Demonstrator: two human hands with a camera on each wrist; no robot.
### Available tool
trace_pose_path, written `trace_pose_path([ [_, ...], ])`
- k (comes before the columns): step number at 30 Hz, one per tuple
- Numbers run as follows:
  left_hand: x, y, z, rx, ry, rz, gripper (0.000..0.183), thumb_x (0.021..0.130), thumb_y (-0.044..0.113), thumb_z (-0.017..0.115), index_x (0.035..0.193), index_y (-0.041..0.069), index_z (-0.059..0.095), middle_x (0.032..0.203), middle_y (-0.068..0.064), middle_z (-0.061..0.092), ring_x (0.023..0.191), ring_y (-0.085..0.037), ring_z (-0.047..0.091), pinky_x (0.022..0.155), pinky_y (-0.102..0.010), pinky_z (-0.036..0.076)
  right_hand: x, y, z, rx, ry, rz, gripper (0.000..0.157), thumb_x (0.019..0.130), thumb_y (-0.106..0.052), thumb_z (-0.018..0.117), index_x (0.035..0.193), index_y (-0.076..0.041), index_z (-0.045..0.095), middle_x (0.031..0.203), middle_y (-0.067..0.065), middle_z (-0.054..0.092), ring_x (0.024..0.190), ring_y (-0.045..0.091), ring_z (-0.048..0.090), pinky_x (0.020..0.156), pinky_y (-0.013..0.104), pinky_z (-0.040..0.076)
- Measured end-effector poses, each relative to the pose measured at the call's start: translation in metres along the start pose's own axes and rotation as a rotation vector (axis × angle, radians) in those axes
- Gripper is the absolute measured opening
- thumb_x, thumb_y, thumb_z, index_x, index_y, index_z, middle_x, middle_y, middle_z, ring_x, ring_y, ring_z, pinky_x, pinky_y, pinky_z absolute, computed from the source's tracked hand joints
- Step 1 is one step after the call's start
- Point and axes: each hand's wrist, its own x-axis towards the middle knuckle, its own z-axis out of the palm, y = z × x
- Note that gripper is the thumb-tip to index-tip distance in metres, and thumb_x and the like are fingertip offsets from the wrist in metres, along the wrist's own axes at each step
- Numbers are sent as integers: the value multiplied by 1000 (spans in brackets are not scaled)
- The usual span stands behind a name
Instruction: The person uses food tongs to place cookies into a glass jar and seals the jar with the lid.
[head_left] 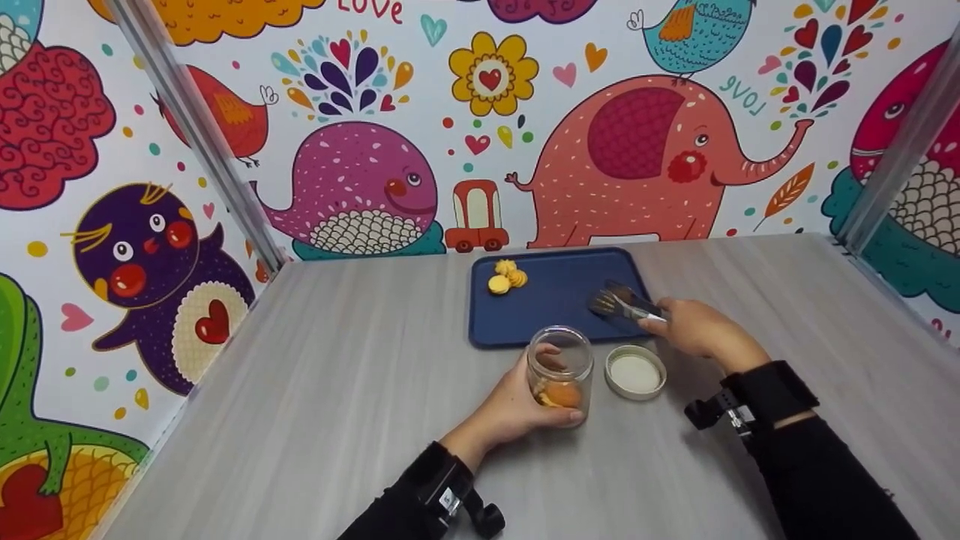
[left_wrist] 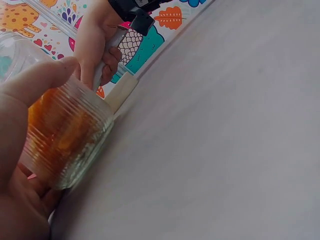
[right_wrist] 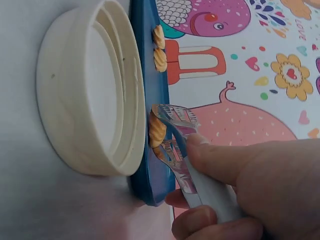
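Note:
My left hand [head_left: 514,405] grips a clear glass jar [head_left: 564,364] with several golden cookies [head_left: 561,394] at its bottom. The jar's mouth is uncovered, and ridged glass shows under the thumb in the left wrist view. My right hand [head_left: 694,328] holds serving tongs [right_wrist: 200,177] with slotted metal heads and pale handles. Between the tong heads, at the right part of the blue tray [head_left: 547,319], sits a swirled cookie [right_wrist: 157,131]. Several more cookies [head_left: 508,279] lie together at the tray's far left corner.
A cream round lid [head_left: 636,373] lies inner side up on the light wood-grain table [head_left: 360,390], between the jar and my right hand, near the tray's front edge. Behind the tray stands a wall [head_left: 480,150] printed with cartoon animals, with metal posts [head_left: 202,142] at its corners.

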Motion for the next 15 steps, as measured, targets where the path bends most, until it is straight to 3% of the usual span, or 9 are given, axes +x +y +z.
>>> trace_pose_path([
  [5,-1,0,1,-2,-6,3,81,77,13,96,142,22,49,135,3,61,123,-13,61,110,-32,46,2,6,0,78,13,-30,59,110,-40,56,134,14,55,104,28,65,87,36,62,73,48,54],
  [8,-1,0,1,-1,-6,6,80,77,12,96,142,21,49,134,3,61,123,-13,61,109,-32,46,2,7,0,125,20,-54,57,111,-41,55,132,12,56,93,21,63,72,27,60,58,39,50],
  [15,-1,0,1,-15,-6,14,80,77,11,96,141,19,49,133,2,61,121,-13,62,108,-30,46,-5,1,-13,289,-54,-32,74,111,-45,53,155,12,37,68,2,50,54,13,44,48,29,39],
])
